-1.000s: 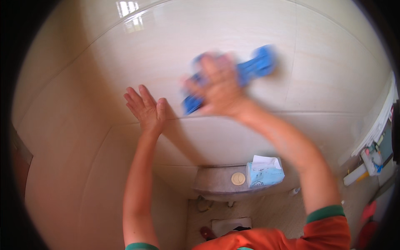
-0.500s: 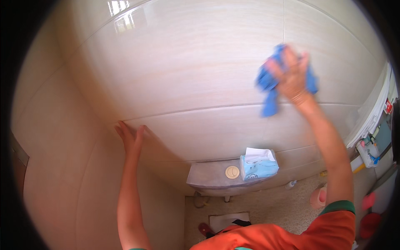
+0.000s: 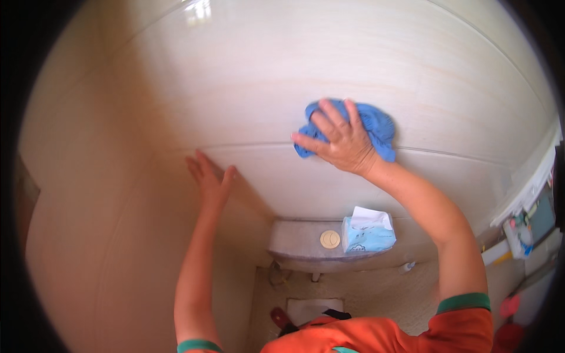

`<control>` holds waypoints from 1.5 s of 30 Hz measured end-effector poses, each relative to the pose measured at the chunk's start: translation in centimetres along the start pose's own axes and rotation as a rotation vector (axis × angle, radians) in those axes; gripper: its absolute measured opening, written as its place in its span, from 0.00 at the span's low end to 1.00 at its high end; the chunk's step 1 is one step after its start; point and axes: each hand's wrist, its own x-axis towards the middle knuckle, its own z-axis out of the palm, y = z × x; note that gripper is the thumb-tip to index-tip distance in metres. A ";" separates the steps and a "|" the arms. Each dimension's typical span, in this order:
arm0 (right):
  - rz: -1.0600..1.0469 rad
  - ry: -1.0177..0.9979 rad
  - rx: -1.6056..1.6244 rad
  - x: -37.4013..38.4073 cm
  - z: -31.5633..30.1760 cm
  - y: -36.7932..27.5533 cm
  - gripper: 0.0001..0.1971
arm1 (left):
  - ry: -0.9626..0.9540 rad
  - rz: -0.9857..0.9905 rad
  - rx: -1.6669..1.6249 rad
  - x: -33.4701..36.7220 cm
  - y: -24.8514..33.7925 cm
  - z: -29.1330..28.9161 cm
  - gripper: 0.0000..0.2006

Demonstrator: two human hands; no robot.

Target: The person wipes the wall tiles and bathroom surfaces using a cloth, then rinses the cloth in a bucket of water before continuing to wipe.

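The blue cloth point(image 3: 381, 125) is now farther left than before, under the widely spread right hand point(image 3: 347, 146), and may slip if pressing weakens, while the open left hand point(image 3: 210, 181) holds nothing visible.

The cream tiled wall point(image 3: 265, 70) above the grey, box-shaped toilet tank point(image 3: 300, 232) is smooth and glossy, mirroring light; the tank's top looks matt. Over the tank, the crumpled blue rag point(image 3: 379, 126) is matt cloth. On the tank, the light-blue, boxy tissue pack point(image 3: 368, 238) is thin plastic around white paper point(image 3: 371, 218); the round cream button point(image 3: 330, 239) looks smooth.
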 end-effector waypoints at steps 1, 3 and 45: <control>-0.172 -0.117 0.068 -0.8 0.4 -0.8 0.24 | 0.014 0.021 0.011 -0.3 -0.5 0.7 0.48; -0.350 -0.207 0.229 -1.6 0.9 -0.8 0.24 | 0.041 0.013 0.040 -0.7 -1.2 1.0 0.47; 0.218 0.392 -0.250 25.7 7.7 3.0 0.20 | 0.015 0.074 0.057 0.7 -7.8 -1.2 0.60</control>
